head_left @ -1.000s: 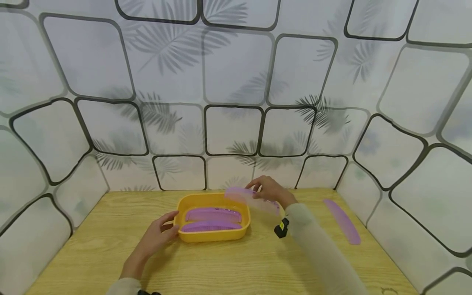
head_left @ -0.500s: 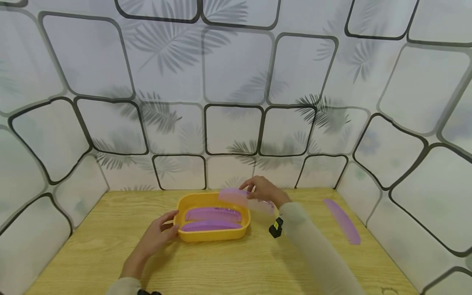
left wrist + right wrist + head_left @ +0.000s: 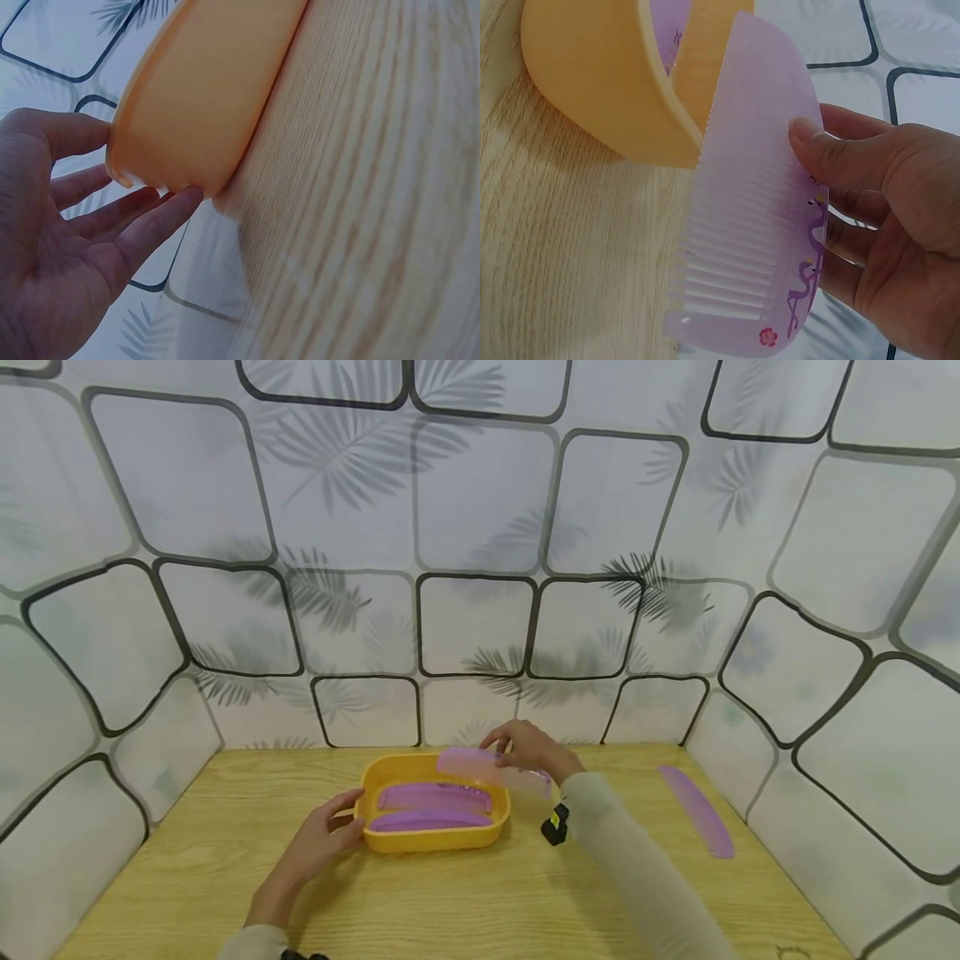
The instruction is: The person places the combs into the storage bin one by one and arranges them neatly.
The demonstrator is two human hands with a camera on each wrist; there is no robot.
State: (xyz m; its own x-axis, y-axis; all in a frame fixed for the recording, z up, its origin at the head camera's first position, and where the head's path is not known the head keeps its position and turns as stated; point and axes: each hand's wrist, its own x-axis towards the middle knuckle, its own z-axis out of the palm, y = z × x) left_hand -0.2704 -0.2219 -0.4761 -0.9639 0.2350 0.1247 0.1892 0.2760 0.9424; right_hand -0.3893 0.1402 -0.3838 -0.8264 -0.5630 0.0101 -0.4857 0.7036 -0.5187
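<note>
Wood-grain tabletop (image 3: 465, 902) w/ tiled leaf-print walls (image 3: 480, 527) on three sides; a lone purple comb (image 3: 696, 810) lies flat near the right wall, well apart from the rest. Yellow tub (image 3: 433, 838) sits mid-table, its long axis running left–right, and holds two purple combs (image 3: 431, 807) lying lengthwise, side by side. Left hand (image 3: 324, 837) is at the tub's left end, fingers (image 3: 150, 225) straight and spread, tips touching the wall under the rim; no curl round it. Right hand (image 3: 531, 748) is at the tub's back right corner, pinching a pale pink comb (image 3: 491, 768) by its spine, thumb (image 3: 832, 146) on the flat face, other fingers behind. Comb's long axis runs roughly w/ the tub's, one end over the rim, teeth (image 3: 720, 247) facing down toward the inside; from the fingers the free end points left over the tub. Right hand is the nearer one to the tub's open space; comb not yet touching the two inside, far as I can tell.
</note>
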